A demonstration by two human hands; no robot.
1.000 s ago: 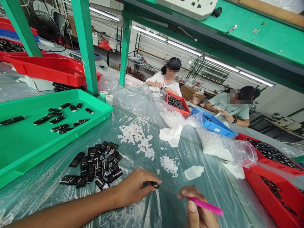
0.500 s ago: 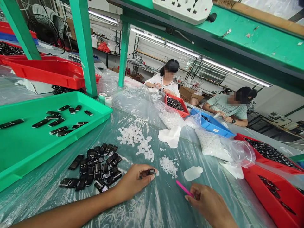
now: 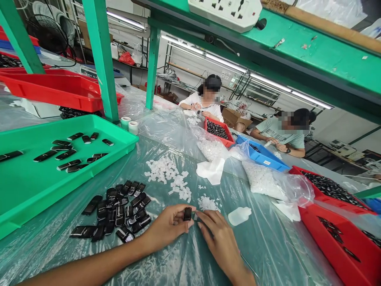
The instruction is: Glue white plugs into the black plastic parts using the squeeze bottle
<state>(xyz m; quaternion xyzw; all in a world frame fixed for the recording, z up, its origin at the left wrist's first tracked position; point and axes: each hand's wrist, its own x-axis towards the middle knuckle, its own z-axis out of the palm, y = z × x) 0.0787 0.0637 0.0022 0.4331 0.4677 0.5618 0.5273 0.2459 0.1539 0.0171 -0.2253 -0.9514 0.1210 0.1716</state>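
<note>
Between the thumb and fingers of my left hand (image 3: 168, 228), a small black plastic part (image 3: 187, 213) stands upright over the table. My right hand (image 3: 218, 238) has come up beside it, its fingertips close to the part's right edge around a tiny whitish piece (image 3: 195, 217); whether they pinch that piece is unclear. Past the right wrist a thin metal rod (image 3: 249, 265) sticks out; the rest is hidden by the hand. To the left lies a cluster of black parts (image 3: 119, 210). Small white pieces (image 3: 208, 203) lie just beyond my right fingers, with larger white pieces (image 3: 166, 171) behind.
A green tray (image 3: 98, 167) with black parts stands at left. A white bottle (image 3: 239, 215) lies right of my hands. Red trays (image 3: 330, 246), a blue tray (image 3: 264, 159) and bags of white pieces (image 3: 263, 180) line the right. Two people sit across the table; green posts (image 3: 101, 59) rise at left.
My right hand has moved left and up to the black part, and the pink stick it held is out of sight. The part in my left hand has been turned upright.
</note>
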